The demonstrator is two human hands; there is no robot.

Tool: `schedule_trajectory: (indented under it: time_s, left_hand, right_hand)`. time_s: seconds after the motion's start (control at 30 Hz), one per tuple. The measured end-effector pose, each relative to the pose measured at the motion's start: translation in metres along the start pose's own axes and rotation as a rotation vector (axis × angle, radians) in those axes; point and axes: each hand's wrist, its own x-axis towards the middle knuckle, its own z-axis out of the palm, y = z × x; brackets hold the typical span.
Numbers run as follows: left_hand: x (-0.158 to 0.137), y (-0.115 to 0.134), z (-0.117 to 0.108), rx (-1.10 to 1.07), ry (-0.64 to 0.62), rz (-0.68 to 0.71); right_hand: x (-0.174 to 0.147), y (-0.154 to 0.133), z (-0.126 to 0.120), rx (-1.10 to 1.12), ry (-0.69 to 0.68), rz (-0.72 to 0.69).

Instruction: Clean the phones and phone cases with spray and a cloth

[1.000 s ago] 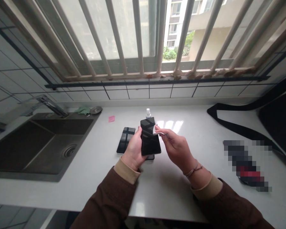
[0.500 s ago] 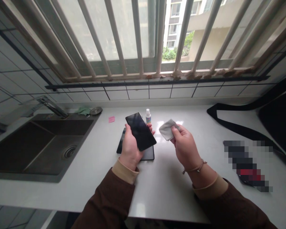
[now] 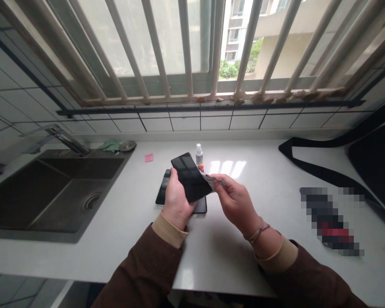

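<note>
- Phone (image 3: 189, 175): one is sitting in the left hand, tilting above the counter, its dark face upward.
- Counter (image 3: 122, 226): one, running beneath everything.
- Sink (image 3: 75, 236): one, lying at the left, with one tap (image 3: 71, 142) leaning over it.
- Strap (image 3: 321, 174): one, black, looping across the right side.
- Blurred item (image 3: 330, 222): one, lying at the right, too pixelated to tell.
- Devices: two are lying on the counter, the left device (image 3: 161, 194) and the right device (image 3: 200, 207), both partly hidden.
- Bottle (image 3: 199, 153): one, standing upright just behind the phone.
- Cloth (image 3: 210, 179): one, meeting the phone's right edge.
- Note (image 3: 149, 158): one, pink, lying between sink and bottle.
- Hands: two. The left hand (image 3: 177, 194) is cradling the phone from below, thumb pressing along its left edge. The right hand (image 3: 237, 196) is reaching in from the right, thumb and fingers pinching the cloth.
</note>
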Motion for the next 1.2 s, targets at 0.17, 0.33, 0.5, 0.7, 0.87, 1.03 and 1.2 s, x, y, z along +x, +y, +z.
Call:
schedule_trajectory:
  time_s: [0.17,0.33,0.5,0.7,0.87,1.03,1.2]
  left_hand:
    - [0.001,0.008,0.001,0.006,0.151,0.239]
    - [0.000,0.007,0.001,0.015,0.106,0.495]
    - [-0.002,-0.008,-0.004,0.152,0.002,0.602]
    - [-0.001,-0.021,-0.014,0.441,-0.061,0.760]
    - [0.007,-0.016,-0.016,0.400,0.034,0.825]
    - [0.018,0.003,-0.015,0.172,0.148,0.843]
    - [0.018,0.007,-0.011,0.043,0.149,0.618]
  right_hand:
    - [0.003,0.006,0.004,0.231,-0.095,0.213]
    - [0.007,0.018,0.013,0.645,-0.060,0.538]
    - [0.007,0.019,0.018,0.735,0.088,0.564]
    - [0.004,0.008,0.019,0.747,-0.021,0.499]
    - [0.002,0.006,0.019,0.737,-0.115,0.461]
    - [0.001,0.009,0.017,0.711,-0.215,0.478]
    - [0.007,0.022,0.014,0.741,0.092,0.537]
